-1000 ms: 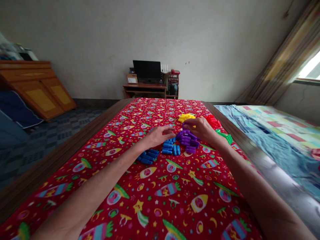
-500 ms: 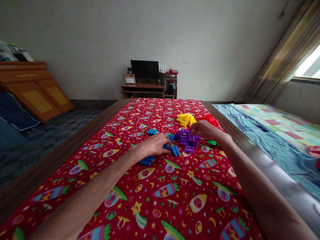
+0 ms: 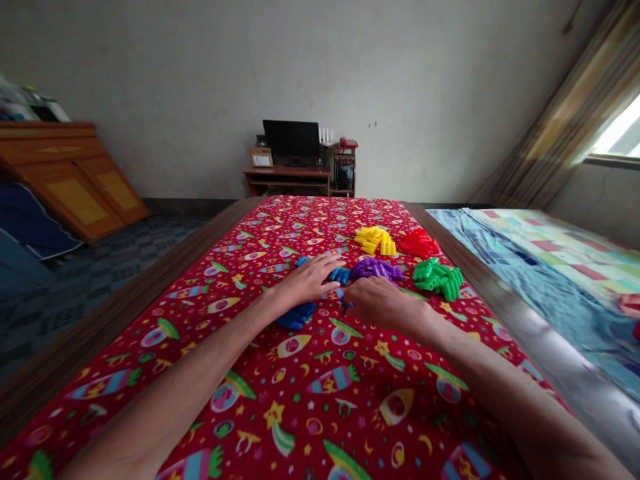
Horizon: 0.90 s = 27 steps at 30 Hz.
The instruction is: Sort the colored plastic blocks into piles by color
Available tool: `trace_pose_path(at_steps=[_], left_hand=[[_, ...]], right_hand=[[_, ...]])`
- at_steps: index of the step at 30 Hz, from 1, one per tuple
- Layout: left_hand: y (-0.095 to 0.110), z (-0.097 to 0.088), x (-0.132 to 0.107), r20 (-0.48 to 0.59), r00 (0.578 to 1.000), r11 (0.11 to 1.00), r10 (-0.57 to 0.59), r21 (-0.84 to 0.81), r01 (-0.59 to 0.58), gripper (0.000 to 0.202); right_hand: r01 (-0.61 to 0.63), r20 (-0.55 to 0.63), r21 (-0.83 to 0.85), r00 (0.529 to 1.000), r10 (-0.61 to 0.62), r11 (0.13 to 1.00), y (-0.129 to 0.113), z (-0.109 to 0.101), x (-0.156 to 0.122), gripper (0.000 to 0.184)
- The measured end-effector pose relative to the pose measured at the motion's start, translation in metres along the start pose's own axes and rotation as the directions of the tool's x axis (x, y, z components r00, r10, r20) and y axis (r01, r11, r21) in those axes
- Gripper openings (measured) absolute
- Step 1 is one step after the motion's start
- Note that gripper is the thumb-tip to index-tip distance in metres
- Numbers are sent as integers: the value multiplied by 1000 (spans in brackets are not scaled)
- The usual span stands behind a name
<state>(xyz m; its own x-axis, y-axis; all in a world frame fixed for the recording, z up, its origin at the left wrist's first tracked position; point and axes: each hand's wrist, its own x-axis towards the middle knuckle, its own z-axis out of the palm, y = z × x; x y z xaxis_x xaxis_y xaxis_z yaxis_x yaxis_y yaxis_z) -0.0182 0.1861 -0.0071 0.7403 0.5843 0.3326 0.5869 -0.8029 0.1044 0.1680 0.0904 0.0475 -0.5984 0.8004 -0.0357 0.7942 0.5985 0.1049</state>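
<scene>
My left hand point(image 3: 314, 275) lies over a scattering of blue plastic pieces, its fingers stretched out and apart. Some blue pieces point(image 3: 297, 317) show below its wrist and another blue piece point(image 3: 341, 275) just past its fingers. My right hand point(image 3: 377, 300) is closed at the near side of the purple pile point(image 3: 377, 269). A bit of a blue plastic piece point(image 3: 348, 302) peeks out at its fingertips, which are mostly hidden from me. The small ribbed pieces are too distant for me to name their kind.
Beyond the hands sit a yellow pile point(image 3: 375, 241), a red pile point(image 3: 420, 244) and a green pile point(image 3: 438, 279) of similar pieces. All rest on a red patterned cloth point(image 3: 310, 413) over a long table. A bed point(image 3: 540, 280) stands along the right side.
My right hand has moved left and nearer, from the purple pile to a blue piece, uncovering the green and red piles. My left hand's fingers have straightened and lifted slightly.
</scene>
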Motion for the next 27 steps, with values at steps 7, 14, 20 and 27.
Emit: trace_pose_path(at_steps=[7,14,20,27], left_hand=[[-10,-14,-2,170,985,1000,7,-17,-4,22],[-46,-14,-5,-69,991,992,-111,-72,106,29],[-56,-8,-15,125,943,947,-309,-55,317,46],[-46,-19,-8,214,951,958,-224,-130,255,37]], right_hand=[[-15,-230,-157,973,-22,988,-23,42,4,29],[-34,-155,-50,988,26,998,-22,47,21,21],[124,-240,205,968,-72,971,2,45,-8,25],[-134,-215,165,962,168,977,43,46,-94,26]])
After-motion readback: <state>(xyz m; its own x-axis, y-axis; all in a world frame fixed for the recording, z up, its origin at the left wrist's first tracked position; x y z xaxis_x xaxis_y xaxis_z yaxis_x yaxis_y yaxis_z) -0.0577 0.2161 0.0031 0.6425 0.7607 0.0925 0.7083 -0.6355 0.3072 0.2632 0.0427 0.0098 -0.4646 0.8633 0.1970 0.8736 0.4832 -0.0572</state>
